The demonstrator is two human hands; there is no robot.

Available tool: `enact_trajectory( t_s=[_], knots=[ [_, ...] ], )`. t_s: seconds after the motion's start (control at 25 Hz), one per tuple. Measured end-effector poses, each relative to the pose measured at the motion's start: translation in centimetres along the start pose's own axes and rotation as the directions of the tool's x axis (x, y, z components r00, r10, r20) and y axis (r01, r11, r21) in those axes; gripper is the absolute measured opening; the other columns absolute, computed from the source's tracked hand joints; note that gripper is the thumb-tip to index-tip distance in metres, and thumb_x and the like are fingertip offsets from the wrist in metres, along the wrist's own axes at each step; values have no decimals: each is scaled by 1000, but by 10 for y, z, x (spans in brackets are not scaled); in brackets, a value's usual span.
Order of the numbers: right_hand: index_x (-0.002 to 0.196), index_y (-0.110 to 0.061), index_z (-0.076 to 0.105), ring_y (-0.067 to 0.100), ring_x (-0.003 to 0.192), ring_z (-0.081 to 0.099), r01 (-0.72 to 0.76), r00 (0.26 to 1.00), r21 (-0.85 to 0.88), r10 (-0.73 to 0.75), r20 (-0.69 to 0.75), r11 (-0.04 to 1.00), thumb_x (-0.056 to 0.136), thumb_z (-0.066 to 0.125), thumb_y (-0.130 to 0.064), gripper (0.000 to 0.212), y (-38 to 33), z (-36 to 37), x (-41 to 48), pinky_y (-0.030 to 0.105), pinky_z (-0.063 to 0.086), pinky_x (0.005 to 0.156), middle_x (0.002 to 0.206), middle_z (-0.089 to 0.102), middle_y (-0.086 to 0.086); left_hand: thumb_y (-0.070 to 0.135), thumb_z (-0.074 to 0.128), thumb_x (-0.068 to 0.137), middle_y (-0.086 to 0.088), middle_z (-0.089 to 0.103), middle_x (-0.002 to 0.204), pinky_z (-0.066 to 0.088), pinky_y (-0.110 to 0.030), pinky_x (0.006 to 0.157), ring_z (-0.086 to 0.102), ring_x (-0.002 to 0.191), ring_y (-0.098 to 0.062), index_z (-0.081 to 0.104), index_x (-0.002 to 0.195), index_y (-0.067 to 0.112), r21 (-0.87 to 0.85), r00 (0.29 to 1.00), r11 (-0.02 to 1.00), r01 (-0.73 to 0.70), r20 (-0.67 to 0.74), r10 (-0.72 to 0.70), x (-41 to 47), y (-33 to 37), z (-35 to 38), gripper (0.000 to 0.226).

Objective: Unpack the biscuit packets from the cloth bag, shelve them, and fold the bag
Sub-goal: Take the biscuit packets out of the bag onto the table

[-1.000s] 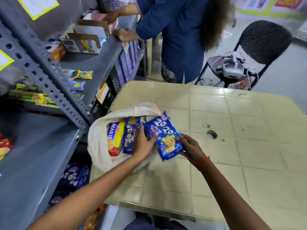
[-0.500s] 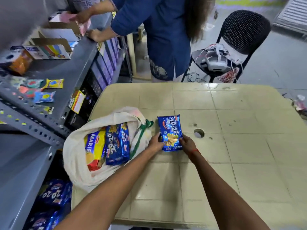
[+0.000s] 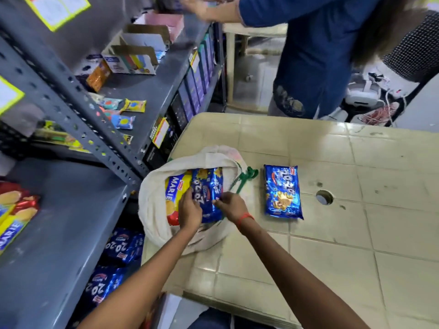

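A white cloth bag point(image 3: 154, 210) lies open at the left edge of the beige desk point(image 3: 332, 257), in the middle of the frame. Inside it sit a yellow MARIE packet point(image 3: 174, 188) and a blue packet point(image 3: 209, 186) side by side.

The left hand point(image 3: 190, 211) reaches into the bag. Its fingers curl over the spot where the yellow and blue packets meet, and this grip looks closed on the blue packet's left edge. The right hand point(image 3: 229, 206) is just beside it, to the right. Its fingers pinch the blue packet's right edge, so this grip is closed on it too. A red thread point(image 3: 244, 218) goes around the right wrist.

Another blue 20-20 packet point(image 3: 282, 192) lies flat on the desk, to the right of the bag and apart from both hands. A green cord point(image 3: 247, 178) from the bag lies between the bag and that packet. A round hole point(image 3: 324, 197) in the desk is just right of the packet.

A grey shelf point(image 3: 71, 233) fills the left side of the frame, with more packets on it. A person in blue point(image 3: 320, 55) stands at the top of the frame.
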State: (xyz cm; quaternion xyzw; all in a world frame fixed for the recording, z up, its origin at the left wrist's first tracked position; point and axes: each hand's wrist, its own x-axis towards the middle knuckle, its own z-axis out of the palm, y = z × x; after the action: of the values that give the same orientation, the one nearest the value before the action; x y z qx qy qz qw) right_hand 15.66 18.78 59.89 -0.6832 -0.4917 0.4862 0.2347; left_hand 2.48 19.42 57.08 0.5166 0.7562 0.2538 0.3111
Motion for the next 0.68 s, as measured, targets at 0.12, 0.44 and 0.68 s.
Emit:
enact_trajectory(
  t_s=[0.12, 0.44, 0.68],
  knots=[
    [119, 4, 53, 34, 112, 52, -90, 994, -144, 79, -79, 985, 80, 71, -26, 53, -19, 27, 0, 35, 45, 91, 117, 54, 24, 5, 52, 91, -19, 50, 139, 38, -37, 105, 48, 127, -34, 47, 134, 0, 41, 989, 998, -56, 138, 50, 7, -19, -7, 44],
    [67, -14, 60, 15, 61, 55, -218, 975, 356, 190, 114, 909, 75, 75, -9, 18, -33, -19, 0, 18, 48, 47, 65, 61, 4, 49, 66, 79, -7, 68, 88, 50, -28, 71, 64, 83, -18, 63, 91, 10, -199, 966, 973, 116, 250, -64, 13, -2, -40, 41],
    [97, -16, 63, 11, 73, 65, -390, 821, 227, 226, 524, 892, 81, 70, -11, 18, 23, -87, -54, 24, 57, 64, 86, 71, -1, 17, 71, 81, -16, 74, 95, 60, -35, 73, 72, 75, -19, 64, 98, 8, -572, 884, 777, 263, 465, 43, -57, 32, -29, 20]
  ],
)
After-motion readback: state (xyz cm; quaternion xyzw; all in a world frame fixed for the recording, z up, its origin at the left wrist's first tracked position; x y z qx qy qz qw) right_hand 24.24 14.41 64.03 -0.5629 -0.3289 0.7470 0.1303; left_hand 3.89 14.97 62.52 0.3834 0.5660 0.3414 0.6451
